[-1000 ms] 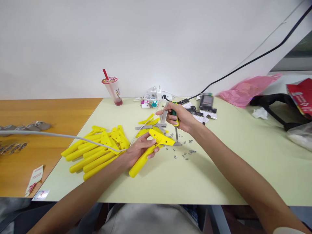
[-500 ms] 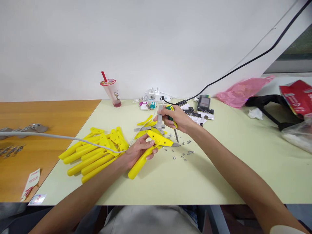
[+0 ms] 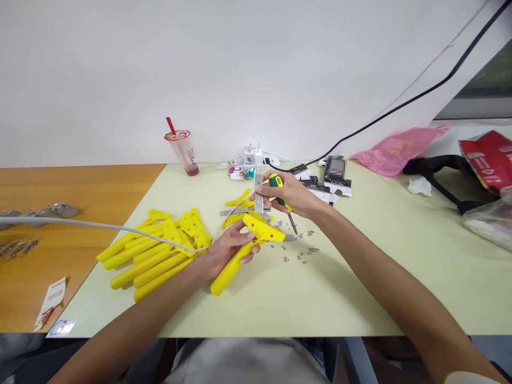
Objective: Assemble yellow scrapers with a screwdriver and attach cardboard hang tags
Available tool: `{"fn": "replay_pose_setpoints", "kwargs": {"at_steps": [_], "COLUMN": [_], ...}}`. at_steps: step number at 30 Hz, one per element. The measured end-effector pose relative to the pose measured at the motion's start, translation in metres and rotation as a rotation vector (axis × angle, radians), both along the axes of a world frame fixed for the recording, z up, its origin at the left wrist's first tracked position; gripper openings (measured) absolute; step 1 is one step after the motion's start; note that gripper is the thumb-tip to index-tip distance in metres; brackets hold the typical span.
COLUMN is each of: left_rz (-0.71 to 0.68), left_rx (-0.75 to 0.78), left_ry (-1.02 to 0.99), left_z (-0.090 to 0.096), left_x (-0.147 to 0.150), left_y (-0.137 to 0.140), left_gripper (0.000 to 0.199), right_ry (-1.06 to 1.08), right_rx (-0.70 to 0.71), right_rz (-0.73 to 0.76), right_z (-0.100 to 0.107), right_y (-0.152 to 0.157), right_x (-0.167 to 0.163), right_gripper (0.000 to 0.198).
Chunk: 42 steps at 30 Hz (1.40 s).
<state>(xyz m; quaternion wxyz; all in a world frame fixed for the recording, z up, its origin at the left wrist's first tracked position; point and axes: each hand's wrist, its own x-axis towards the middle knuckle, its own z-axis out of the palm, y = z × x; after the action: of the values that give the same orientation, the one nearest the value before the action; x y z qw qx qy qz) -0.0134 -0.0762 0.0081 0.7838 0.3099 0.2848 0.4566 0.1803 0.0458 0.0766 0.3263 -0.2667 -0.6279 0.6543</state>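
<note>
My left hand (image 3: 228, 248) is closed around a yellow plastic scraper (image 3: 230, 269), its wide triangular head with dark screw holes turned up. A bit of grey metal sticks out at the head's right end. Above it, my right hand (image 3: 290, 193) pinches a flat grey metal strip (image 3: 258, 194) between thumb and fingers. The same hand also keeps a green and yellow screwdriver (image 3: 277, 184) in its palm, shaft pointing down toward loose small screws (image 3: 312, 250). Behind the scraper head lie more yellow parts (image 3: 234, 217) and grey strips, partly hidden by the hands.
Several yellow scrapers (image 3: 160, 256) lie piled at left, crossed by a pale cable (image 3: 100, 225). A cup with a red straw (image 3: 186, 152) stands by the wall. Further back are plugs (image 3: 250, 156) and black-and-white packages (image 3: 336, 176); a pink bag (image 3: 400, 149) lies right.
My right hand has shifted the metal strip slightly left and turned its flat, holed face toward me. The screwdriver tip has swung a little right. My left hand has barely moved.
</note>
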Motion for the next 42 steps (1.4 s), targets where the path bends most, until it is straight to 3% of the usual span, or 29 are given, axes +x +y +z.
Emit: {"fn": "replay_pose_setpoints", "kwargs": {"at_steps": [10,19,24,30,39,42], "left_rz": [-0.005,-0.009,0.001,-0.003,-0.007,-0.004], "left_rx": [-0.02,-0.027,-0.02,-0.026,-0.032,-0.033], "left_ry": [-0.004,-0.005,-0.004,-0.002,-0.008,-0.013], "left_z": [-0.003,-0.004,-0.003,-0.003,-0.005,-0.005], "left_x": [0.001,0.0,0.001,0.001,0.001,0.001], "left_y": [0.0,-0.001,-0.001,-0.001,0.0,0.0], "left_gripper": [0.034,0.036,0.036,0.039,0.035,0.037], "right_ry": [0.027,0.08,0.1,0.024,-0.11,-0.047], "right_rx": [-0.094,-0.044,0.089,0.29,0.434,0.367], "right_rz": [-0.128,-0.095,-0.169,-0.369,-0.403,-0.403], "right_z": [0.008,0.0,0.0,0.0,-0.002,-0.001], "right_y": [-0.006,-0.001,-0.002,-0.005,-0.01,-0.01], "right_x": [-0.004,-0.003,-0.004,-0.004,-0.009,-0.01], "right_gripper": [0.034,0.047,0.045,0.04,0.037,0.039]}}
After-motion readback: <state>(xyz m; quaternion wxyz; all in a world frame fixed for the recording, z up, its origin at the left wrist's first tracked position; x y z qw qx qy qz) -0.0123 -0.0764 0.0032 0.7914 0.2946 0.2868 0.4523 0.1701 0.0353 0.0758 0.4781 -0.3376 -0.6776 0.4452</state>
